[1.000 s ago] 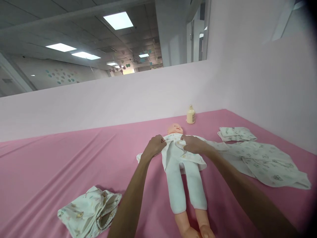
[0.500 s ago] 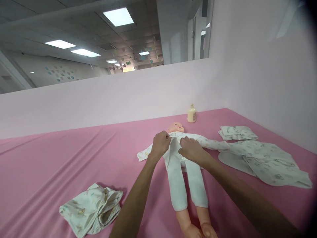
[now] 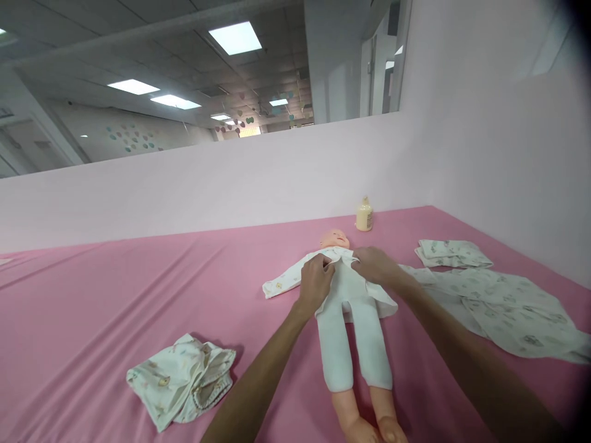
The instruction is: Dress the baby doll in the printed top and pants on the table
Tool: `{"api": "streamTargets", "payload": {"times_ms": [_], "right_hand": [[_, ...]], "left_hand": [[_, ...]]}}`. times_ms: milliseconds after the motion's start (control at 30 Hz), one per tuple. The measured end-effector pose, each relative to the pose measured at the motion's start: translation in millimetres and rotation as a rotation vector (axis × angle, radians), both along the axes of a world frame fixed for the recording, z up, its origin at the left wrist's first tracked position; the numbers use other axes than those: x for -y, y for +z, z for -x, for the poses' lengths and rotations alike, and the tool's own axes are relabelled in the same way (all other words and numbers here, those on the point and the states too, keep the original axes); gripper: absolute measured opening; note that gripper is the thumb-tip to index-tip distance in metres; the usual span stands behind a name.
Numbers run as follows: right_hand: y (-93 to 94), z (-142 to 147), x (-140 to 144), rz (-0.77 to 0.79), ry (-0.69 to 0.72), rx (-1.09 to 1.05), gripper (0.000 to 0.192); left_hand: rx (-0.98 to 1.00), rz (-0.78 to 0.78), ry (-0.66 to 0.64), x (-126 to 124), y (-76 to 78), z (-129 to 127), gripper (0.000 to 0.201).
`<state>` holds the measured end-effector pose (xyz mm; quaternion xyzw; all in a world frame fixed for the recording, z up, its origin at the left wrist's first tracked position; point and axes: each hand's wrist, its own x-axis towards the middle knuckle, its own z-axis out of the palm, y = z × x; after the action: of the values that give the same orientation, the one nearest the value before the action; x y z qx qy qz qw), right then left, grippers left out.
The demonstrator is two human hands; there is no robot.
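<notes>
At the middle of the pink surface point(image 3: 138, 289) lies a doll point(image 3: 344, 295) on its back, head toward 12 o'clock, bare feet toward 6. Both hands have closed in since a second ago — then they held the printed top point(image 3: 341, 277) apart at the chest, now its two front edges meet over the doll's body. The left hand point(image 3: 316, 280) pinches the flap at the doll's 9 o'clock side; the right hand point(image 3: 376, 264) lies curled on the cloth at 3 o'clock, pressing it down. The top thus looks drawn shut, not fastened — no tie or snap shows. One sleeve trails toward 9 o'clock. A bottle point(image 3: 364, 216) stands at 12, crumpled cloth point(image 3: 182, 378) at 7, loose garments point(image 3: 498, 295) at 3.
</notes>
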<state>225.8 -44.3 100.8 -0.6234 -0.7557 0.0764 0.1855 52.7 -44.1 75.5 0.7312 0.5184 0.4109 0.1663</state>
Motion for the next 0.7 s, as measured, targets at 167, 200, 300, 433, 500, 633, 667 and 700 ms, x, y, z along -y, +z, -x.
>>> {"api": "streamTargets", "payload": {"times_ms": [167, 200, 300, 433, 500, 633, 667, 700], "right_hand": [[13.9, -20.4, 1.7, 0.217, 0.175, -0.423, 0.028], [15.0, -20.9, 3.7, 0.225, 0.183, -0.453, 0.027], [14.9, -19.1, 6.3, 0.269, 0.201, -0.482, 0.025], [11.8, -13.5, 5.1, 0.314, 0.213, -0.470, 0.028], [11.1, -10.0, 5.5, 0.304, 0.204, -0.450, 0.031], [11.0, -2.7, 8.8, 0.266, 0.153, -0.379, 0.034], [10.4, -1.1, 9.3, 0.234, 0.146, -0.345, 0.035], [9.4, 0.3, 9.5, 0.186, 0.145, -0.301, 0.035]], "left_hand": [[0.134, -0.044, -0.001, 7.2, -19.5, -14.9, 0.012], [0.147, -0.041, 0.001, 7.8, -21.1, -17.6, 0.013], [0.179, -0.043, 0.003, 9.0, -23.4, -24.0, 0.018], [0.220, -0.080, 0.001, 8.5, -27.6, -27.1, 0.018], [0.206, -0.109, -0.002, 7.5, -31.0, -27.1, 0.018], [0.159, -0.152, -0.002, 6.1, -36.6, -26.9, 0.020], [0.156, -0.152, -0.005, 6.1, -37.3, -26.9, 0.019], [0.156, -0.148, -0.010, 6.1, -37.8, -26.9, 0.018]]}}
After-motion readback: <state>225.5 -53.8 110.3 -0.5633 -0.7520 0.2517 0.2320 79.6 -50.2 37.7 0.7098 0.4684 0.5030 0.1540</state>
